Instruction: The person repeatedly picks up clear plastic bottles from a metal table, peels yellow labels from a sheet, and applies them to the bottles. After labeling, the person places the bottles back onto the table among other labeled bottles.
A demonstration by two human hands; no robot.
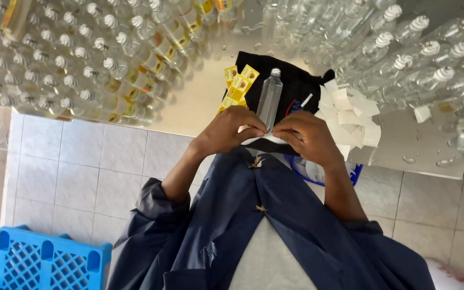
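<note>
Table (436, 156), shiny metal, wet with droplets near its right edge. Far side packed with clear bottles: a large bank toward the far left corner (81, 59), many already carrying yellow labels, and a second bank toward the far right (420, 59), white ribbed caps, mostly bare.

At the near edge, centre: black cloth (296, 86) spread as a work pad. One clear bottle (269, 96) lay on it lengthwise, cap pointing to the far side, base toward the worker. Left of it, at the cloth's left edge, a small fan of yellow labels (237, 86). Right of it, a loose heap of white backing papers (350, 115) spilling off the cloth toward the right.

Left hand (229, 131) and right hand (307, 137) met at the bottle's near end, both pinched on a small white strip (259, 140), fingertips almost touching. Whether the strip already touched the bottle could not be made out.

Judgement on doing this well: hold the strip taut and level between both pinches, square it to the bottle's axis before it lands, press from the middle outward. Droplets nearby suggest keeping fingers and glass dry so the strip grips.

Blue crate (49, 260) on the tiled floor, lower left.
</note>
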